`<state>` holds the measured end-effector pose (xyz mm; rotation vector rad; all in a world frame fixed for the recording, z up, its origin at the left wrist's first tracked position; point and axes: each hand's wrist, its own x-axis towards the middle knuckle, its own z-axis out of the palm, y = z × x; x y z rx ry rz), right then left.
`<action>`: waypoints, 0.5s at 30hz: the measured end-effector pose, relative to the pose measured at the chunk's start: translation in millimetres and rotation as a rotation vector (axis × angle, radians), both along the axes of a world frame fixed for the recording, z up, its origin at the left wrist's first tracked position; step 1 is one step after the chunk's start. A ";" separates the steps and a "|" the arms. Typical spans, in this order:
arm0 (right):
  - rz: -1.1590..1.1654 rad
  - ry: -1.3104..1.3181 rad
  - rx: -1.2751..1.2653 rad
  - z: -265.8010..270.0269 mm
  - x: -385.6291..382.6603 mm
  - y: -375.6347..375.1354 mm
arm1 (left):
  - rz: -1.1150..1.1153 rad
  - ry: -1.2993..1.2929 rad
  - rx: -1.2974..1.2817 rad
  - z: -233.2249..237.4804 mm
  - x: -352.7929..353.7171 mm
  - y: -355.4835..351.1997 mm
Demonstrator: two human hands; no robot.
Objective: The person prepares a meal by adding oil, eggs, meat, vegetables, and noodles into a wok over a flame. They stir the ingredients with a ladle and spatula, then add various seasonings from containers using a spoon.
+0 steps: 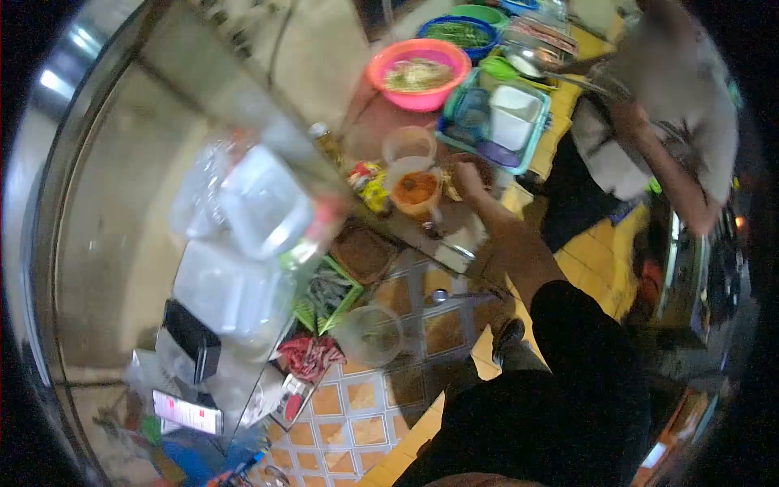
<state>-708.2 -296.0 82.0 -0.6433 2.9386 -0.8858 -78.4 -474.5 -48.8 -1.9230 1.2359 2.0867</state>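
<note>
My right hand (468, 180) reaches forward over the counter, just right of a clear tub of orange-red seasoning (415, 191). Its fingers point down at a small brown container (479, 165) and are too blurred to show whether they hold anything. Behind the tub stands an empty-looking clear container (409, 146). Yellow and red packets (370, 187) lie left of the tub. My left hand does not show in the view.
A pink basin (419, 75), a blue bowl of greens (457, 34) and a teal basket (519, 130) stand farther back. White foam boxes (231, 284) and a lit phone (187, 411) are at left. Another person (673, 105) stands at right, arm extended.
</note>
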 end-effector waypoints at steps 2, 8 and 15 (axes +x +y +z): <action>0.025 0.124 -0.167 29.9 20.7 11.8 | -0.105 0.002 0.009 3.5 -29.8 3.2; 0.003 -0.244 -0.861 69.8 55.0 55.6 | -0.513 -0.007 0.024 7.5 -154.1 56.8; -0.026 -0.451 -1.170 102.1 177.0 322.6 | -0.918 0.026 0.002 10.9 -307.1 218.4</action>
